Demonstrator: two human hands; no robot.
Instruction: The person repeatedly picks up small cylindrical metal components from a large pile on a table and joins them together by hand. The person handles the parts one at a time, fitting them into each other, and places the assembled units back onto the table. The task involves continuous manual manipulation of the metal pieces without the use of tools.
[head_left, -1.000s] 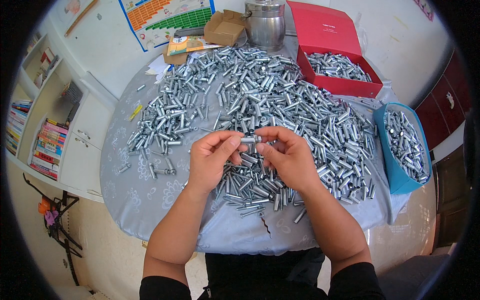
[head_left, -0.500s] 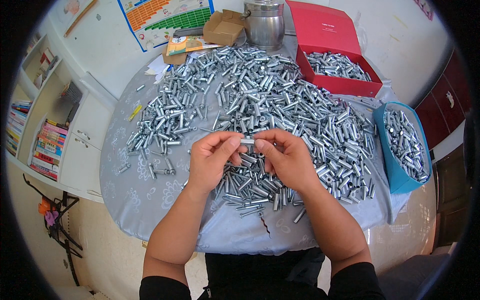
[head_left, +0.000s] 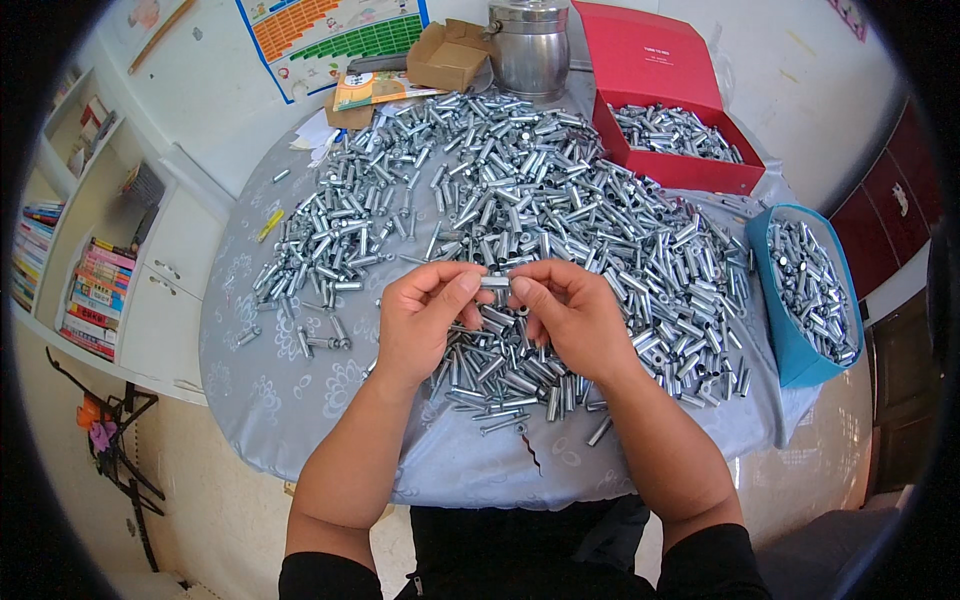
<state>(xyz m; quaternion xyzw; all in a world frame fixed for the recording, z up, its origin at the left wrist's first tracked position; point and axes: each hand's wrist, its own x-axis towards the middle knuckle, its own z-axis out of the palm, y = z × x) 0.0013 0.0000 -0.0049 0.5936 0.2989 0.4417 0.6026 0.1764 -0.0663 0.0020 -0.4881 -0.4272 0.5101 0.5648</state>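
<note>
White wall (head_left: 200,65) w/ a blue-edged chart (head_left: 345,42) rises well fwd of the L hand (head_left: 422,318); a bookcase (head_left: 165,335) w/ rows of books (head_left: 97,285) stands far to its left. Round tabletop (head_left: 235,345), grey floral cloth (head_left: 285,420) on it, lies under L hand & R hand (head_left: 577,322). Dark jagged mark (head_left: 532,455) shows on the cloth btwn the hands & the body.

Small silvery metal cylinder (head_left: 495,283) is btwn the hands, over the near part of the pile. L hand pinches its left end btwn thumb & fingers; R hand pinches the right end likewise, so only the middle shows. Both hands nearly closed at the tips, fingers curled. Can't tell if it's one part or several.

Big pile (head_left: 560,205) of metal tubes & bolts spreads under the hands, mostly fwd & R. Smaller cluster (head_left: 330,235) sits fwd-L, w/ a yellow stick (head_left: 270,225) at its outer edge; few loose pcs (head_left: 325,341) left of L hand. Red box (head_left: 685,177), lid up, stands well fwd-R, holding similar pcs; teal bin (head_left: 783,350), also full, is R of R hand. Past the pile: steel pot (head_left: 530,60), w/ brown carton (head_left: 440,70) & booklet (head_left: 365,92) to its left.
</note>
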